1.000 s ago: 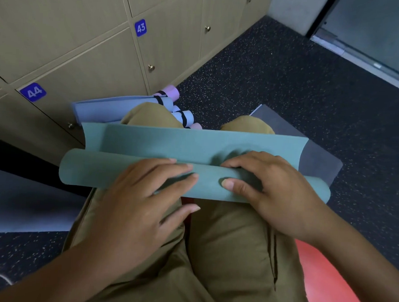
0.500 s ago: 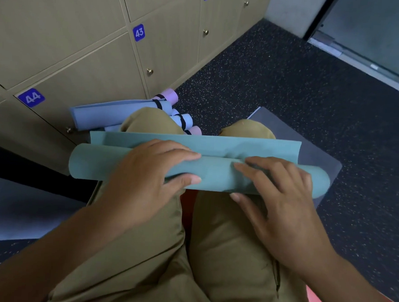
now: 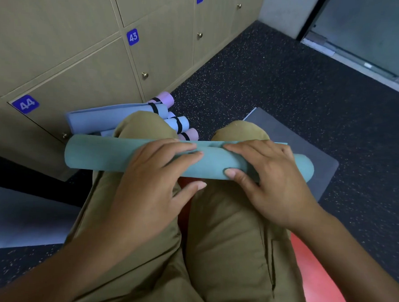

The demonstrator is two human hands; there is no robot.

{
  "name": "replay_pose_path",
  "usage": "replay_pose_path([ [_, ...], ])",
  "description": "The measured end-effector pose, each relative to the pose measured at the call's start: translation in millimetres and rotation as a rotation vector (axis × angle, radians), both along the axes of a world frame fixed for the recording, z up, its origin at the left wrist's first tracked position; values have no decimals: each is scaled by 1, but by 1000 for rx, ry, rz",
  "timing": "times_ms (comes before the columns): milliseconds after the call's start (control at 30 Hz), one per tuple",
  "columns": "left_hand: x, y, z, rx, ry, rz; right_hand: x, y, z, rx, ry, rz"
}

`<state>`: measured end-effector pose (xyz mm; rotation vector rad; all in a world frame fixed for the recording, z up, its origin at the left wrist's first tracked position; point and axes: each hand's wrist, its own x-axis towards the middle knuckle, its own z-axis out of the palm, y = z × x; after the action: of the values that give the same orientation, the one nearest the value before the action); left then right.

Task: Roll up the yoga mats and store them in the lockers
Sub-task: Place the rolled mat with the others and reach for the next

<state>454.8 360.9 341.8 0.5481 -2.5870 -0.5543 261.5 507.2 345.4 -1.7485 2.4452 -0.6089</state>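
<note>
Centrally, the teal yoga mat [image 3: 96, 156], almost fully rolled, lies crosswise over the person's thighs just behind the knees, with only a narrow strip of its free edge showing along the far side. Left hand [image 3: 155, 183]: palm down on the roll, fingers [image 3: 187, 148] extended over its top toward the free edge, thumb [image 3: 192, 187] stretched out below the roll; it presses flat on the mat without closing around it. Right hand [image 3: 271, 182]: fingers [image 3: 242, 147] curved over the top of the roll, thumb [image 3: 234, 173] tucked against its near side, so that this hand grasps the mat. Both forearms enter from the lower corners.

Lockers [image 3: 87, 75]: tan doors with small round knobs and blue plates numbered 44, 43 and 42, all closed; their contents cannot be seen. On the floor against the base of locker 44, beyond the left knee, lies a pile of rolled mats [image 3: 117, 118], light blue and pink, several of them bound with black straps.

Khaki trousers [image 3: 230, 245] cover the legs. A red surface [image 3: 314, 272] shows between and beside the thighs. A dark grey flat mat [image 3: 309, 147] lies under the right knee, and a blue-grey flat mat [image 3: 17, 219] lies at the left. Dark speckled floor [image 3: 290, 81] extends to a pale threshold and a glass panel [image 3: 373, 33] at upper right.
</note>
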Motion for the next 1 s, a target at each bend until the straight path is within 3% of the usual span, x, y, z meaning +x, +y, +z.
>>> replay_pose_path([
  [133, -9, -5, -12, -62, 10, 29, -8, -9, 2, 25, 5, 17],
  [367, -31, -31, -4, 98, -66, 13, -20, -1, -5, -89, -7, -46],
  [533, -43, -43, 6, 125, -118, 15, -20, 10, -15, -119, 108, -78],
  [700, -53, -55, 12, 126, -167, -11, -26, 6, -26, -138, 84, -110],
  [1000, -70, -35, 3, 29, -39, -41, -51, -12, -20, -52, 20, -49],
])
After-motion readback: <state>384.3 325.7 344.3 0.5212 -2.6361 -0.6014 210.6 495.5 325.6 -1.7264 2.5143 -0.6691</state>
